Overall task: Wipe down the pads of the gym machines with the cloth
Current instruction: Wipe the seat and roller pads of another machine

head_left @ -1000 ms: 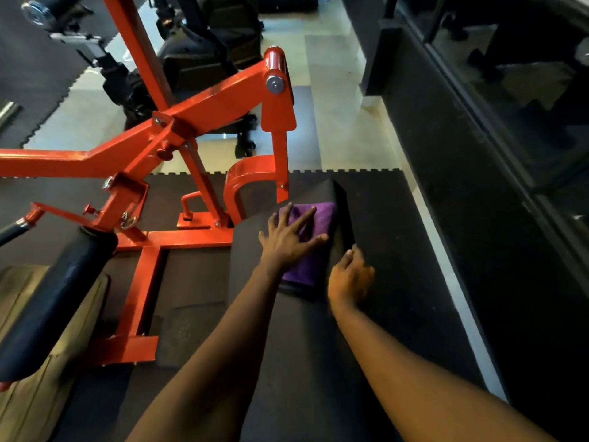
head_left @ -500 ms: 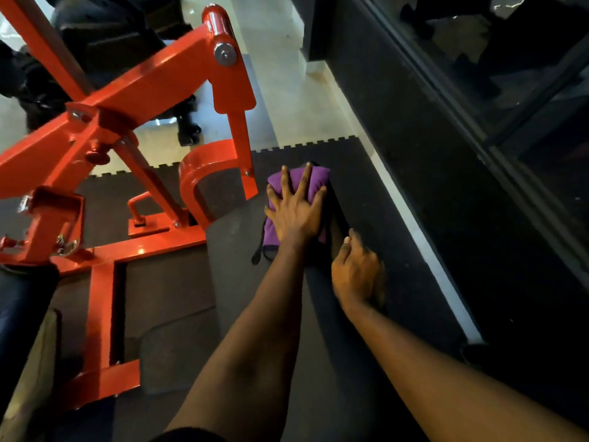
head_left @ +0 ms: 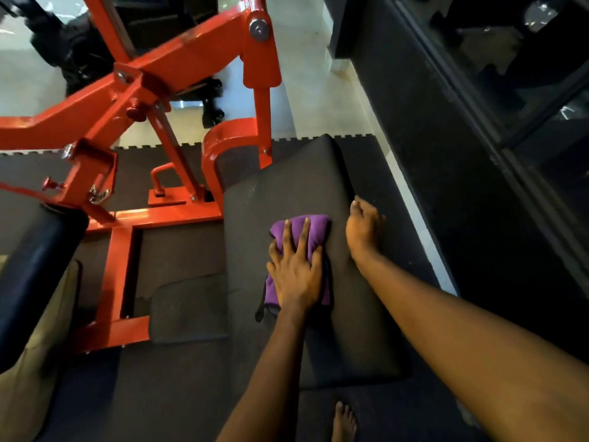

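Pressing the left hand (head_left: 296,269) flat onto the purple cloth (head_left: 314,224) in the middle of the black pad (head_left: 287,186), fingers straight and spread apart, palm covering the cloth's near half and fingertips reaching almost to its far edge. Pinning the cloth bunched and folded against the pad's top face, with a dark-edged corner sticking out toward the pad's near left. Resting the right hand (head_left: 363,231) on the pad's right edge, just beside the cloth but apart from it, fingers held together and roughly straight, pointing toward the pad's far end and gripping nothing; not showing clearly whether any fingertip is bending over the pad's side. Standing with a bare foot (head_left: 344,422) on the dark floor mat (head_left: 178,393) just short of the pad's near end. Facing the orange-red machine frame (head_left: 178,68) rising beyond and left of the pad, with a black roller cushion (head_left: 32,266) sitting well left of the pad and a dark glossy wall (head_left: 478,186) running along well right of it.
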Tool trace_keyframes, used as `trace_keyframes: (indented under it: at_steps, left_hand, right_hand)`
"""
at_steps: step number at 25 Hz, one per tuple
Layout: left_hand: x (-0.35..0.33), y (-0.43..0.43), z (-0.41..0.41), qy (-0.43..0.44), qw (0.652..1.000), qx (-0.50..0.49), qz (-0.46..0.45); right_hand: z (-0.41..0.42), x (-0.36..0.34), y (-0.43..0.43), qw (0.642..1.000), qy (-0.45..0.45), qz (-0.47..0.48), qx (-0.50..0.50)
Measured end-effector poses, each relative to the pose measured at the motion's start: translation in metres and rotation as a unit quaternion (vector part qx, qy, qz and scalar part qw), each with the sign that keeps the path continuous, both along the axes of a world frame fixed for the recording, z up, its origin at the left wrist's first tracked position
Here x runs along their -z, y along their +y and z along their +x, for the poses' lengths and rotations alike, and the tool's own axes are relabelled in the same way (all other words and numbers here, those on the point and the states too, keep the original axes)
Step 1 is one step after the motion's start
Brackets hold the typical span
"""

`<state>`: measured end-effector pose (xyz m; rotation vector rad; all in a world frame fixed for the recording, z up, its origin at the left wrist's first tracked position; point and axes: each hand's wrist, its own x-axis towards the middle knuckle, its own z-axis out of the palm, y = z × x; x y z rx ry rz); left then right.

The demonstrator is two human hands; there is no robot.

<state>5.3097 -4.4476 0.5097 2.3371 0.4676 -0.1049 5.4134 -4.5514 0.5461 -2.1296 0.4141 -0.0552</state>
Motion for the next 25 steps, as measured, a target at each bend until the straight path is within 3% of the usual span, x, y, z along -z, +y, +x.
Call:
trace_keyframes:
  at_steps: [4,7,11,14,20,25]
  left_hand:
    - [-0.011,-0.020,-0.028,0.037,0.997,-0.070,-0.004]
    - [-0.033,-0.033,0.009,0.008,0.998,-0.061,-0.023]
    - [-0.039,-0.044,0.025,0.000,0.999,-0.042,-0.010]
    - [-0.025,-0.051,-0.026,-0.014,0.998,-0.060,0.019]
    - [-0.009,-0.074,-0.129,0.046,0.986,-0.159,0.028]
    - [-0.036,-0.098,-0.093,-0.011,0.992,-0.122,0.042]
  right_hand:
    - [-0.005,-0.008,-0.013,0.993,0.029,0.037,-0.112]
    - [-0.051,-0.001,-0.037,0.979,0.001,-0.013,-0.204]
    - [-0.100,0.014,-0.059,0.981,-0.063,-0.027,-0.183]
    - [-0.092,0.015,-0.056,0.983,-0.079,0.000,-0.167]
    - [-0.099,0.007,-0.056,0.981,-0.062,0.007,-0.186]
    - [-0.119,0.007,-0.067,0.979,-0.046,0.138,-0.144]
